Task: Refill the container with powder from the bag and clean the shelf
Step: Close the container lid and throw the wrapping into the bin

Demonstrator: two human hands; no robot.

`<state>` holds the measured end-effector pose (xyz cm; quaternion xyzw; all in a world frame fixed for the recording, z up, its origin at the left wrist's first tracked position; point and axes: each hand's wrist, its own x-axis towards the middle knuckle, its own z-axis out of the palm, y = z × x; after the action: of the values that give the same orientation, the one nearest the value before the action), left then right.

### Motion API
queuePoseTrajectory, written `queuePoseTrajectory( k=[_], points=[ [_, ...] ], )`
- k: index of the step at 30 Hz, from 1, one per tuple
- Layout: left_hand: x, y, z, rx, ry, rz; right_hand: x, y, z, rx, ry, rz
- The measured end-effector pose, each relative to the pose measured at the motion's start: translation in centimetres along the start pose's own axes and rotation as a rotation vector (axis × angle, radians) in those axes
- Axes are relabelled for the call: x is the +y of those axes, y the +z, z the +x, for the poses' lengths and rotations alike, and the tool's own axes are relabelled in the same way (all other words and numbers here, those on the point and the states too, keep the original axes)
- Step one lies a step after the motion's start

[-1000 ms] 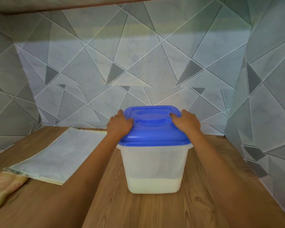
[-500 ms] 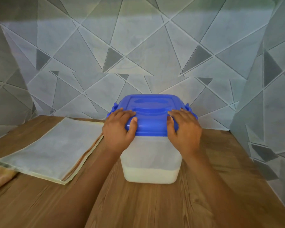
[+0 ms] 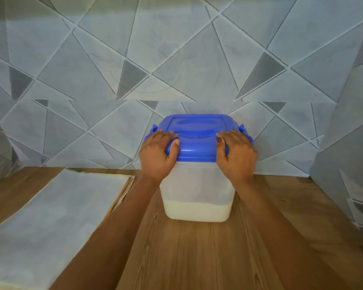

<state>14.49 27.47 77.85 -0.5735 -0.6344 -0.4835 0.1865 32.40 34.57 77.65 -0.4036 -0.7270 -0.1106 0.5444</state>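
A translucent plastic container stands upright on the wooden shelf, close to the back wall. White powder fills only its bottom. A blue lid with side clips sits on top. My left hand grips the lid's front left corner, thumb on its front edge. My right hand grips the front right corner the same way. A flat white bag lies on the shelf to the left, apart from the container.
Walls with a grey triangle pattern close the shelf at the back and on both sides. The right wall stands near the container. Bare wood lies in front of the container.
The container has gone back toward the rear wall and the view has come closer. My hands slid from the lid's sides to its front corners. A yellowish cloth at far left left the view.
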Motion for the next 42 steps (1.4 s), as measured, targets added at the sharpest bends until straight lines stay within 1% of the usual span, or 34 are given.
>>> queuePoseTrajectory(
  k=[8,14,16,18,20,21,23,25,27,29,31,34,36,38,42],
  points=[
    [-1.4,2.3,1.6,0.015,0.014,0.0,1.1,2.3,1.2,0.029,0.002,0.013],
    [-1.8,2.4,1.6,0.025,0.006,0.008,1.0,2.2,1.2,0.031,-0.003,0.028],
    [-1.8,2.2,1.7,-0.006,0.008,0.023,0.7,1.9,1.2,-0.003,-0.005,0.02],
    [-1.5,1.7,1.8,-0.086,0.009,0.028,0.5,1.4,1.3,-0.082,0.028,0.036],
    [-1.1,0.7,1.3,-0.16,-0.002,0.028,0.2,0.5,1.2,-0.159,0.065,0.101],
    [-1.0,-0.1,0.7,-0.182,-0.019,0.027,-0.1,-0.1,0.8,-0.186,0.075,0.138],
    [-0.7,-2.2,-1.7,-0.173,-0.049,0.035,-1.0,-1.4,-1.1,-0.192,0.074,0.199],
    [-0.2,-5.1,-5.3,-0.176,-0.123,0.035,-3.0,-2.6,-4.2,-0.171,0.108,0.296],
    [0.3,-8.1,-9.3,-0.189,-0.244,0.054,-6.0,-3.5,-8.1,-0.227,0.187,0.405],
    [0.4,-11.1,-13.0,-0.217,-0.35,0.136,-9.4,-3.8,-12.1,-0.354,0.246,0.495],
    [-0.4,-14.1,-16.0,-0.223,-0.448,0.17,-12.6,-3.8,-15.6,-0.518,0.261,0.561],
    [-2.4,-18.6,-18.6,-0.161,-0.562,0.183,-16.7,-3.4,-18.4,-0.684,0.232,0.602],
    [-4.0,-21.1,-19.3,-0.117,-0.625,0.214,-18.8,-2.8,-19.0,-0.76,0.232,0.627],
    [-6.1,-23.0,-19.6,-0.085,-0.68,0.227,-20.5,-1.7,-19.2,-0.79,0.23,0.648],
    [-11.8,-25.3,-19.4,-0.04,-0.783,0.193,-23.1,1.5,-19.1,-0.779,0.24,0.664]
  ],
)
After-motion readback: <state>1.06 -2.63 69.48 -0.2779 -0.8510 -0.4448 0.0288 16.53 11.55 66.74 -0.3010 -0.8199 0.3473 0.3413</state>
